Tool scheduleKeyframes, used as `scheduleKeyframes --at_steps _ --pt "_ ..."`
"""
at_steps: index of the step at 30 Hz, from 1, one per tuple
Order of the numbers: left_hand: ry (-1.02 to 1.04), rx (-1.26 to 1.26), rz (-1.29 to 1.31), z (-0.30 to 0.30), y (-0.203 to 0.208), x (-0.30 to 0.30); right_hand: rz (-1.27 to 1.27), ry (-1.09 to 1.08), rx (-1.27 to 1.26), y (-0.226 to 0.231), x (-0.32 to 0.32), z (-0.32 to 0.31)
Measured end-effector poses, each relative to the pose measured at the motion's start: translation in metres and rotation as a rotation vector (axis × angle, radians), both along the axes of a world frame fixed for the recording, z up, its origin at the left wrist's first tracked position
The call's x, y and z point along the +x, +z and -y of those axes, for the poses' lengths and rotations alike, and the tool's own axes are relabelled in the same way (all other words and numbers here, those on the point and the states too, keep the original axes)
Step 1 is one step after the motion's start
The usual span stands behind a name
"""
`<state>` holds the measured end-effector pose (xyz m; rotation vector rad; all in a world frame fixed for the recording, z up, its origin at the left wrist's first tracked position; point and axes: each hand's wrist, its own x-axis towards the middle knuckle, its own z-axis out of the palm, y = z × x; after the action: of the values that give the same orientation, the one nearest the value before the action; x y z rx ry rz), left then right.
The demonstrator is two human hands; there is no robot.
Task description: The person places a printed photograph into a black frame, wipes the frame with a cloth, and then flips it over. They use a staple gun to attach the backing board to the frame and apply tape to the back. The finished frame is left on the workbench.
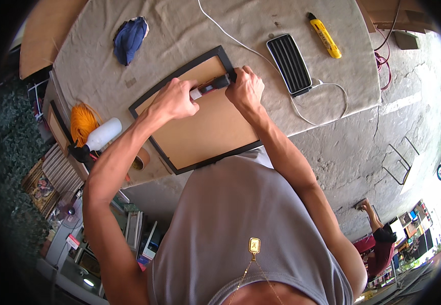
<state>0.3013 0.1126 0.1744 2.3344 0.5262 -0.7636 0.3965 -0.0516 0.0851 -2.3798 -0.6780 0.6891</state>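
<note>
A black picture frame (165, 157) lies face down in front of me, its plain brown backing board (213, 129) showing. My left hand (175, 99) is closed around a short cylindrical tool (210, 86) with a dark tip, a pale end and some red on its body; its exact kind is not clear. The tool slants across the backing toward the frame's right rail. There my right hand (247, 90) is closed over the rail, knuckles up, right beside the tool's dark tip. Its fingers partly hide the rail.
Cloth covers the table (180, 25). A blue rag (130, 39), a black-ridged device (290, 63) with a white cable and a yellow utility knife (325, 38) lie beyond the frame. At left are orange cord (82, 122), a white spray bottle (103, 133) and a tape roll (140, 159).
</note>
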Motion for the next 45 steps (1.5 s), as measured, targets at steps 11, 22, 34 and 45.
scheduleKeyframes --at_steps 11,22,34,45 --pt "0.067 -0.024 0.104 0.015 0.019 -0.024 0.030 0.039 0.016 0.004 0.004 0.014" --pt "0.129 -0.206 0.147 0.105 0.004 -0.090 -0.048 -0.013 -0.008 0.001 -0.061 0.127" --pt "0.050 0.055 -0.118 0.128 0.015 -0.049 -0.030 0.086 -0.017 0.002 -0.057 0.119" --pt "0.783 -0.292 0.021 0.124 0.005 -0.123 0.180 0.098 0.108 0.017 -0.066 0.113"
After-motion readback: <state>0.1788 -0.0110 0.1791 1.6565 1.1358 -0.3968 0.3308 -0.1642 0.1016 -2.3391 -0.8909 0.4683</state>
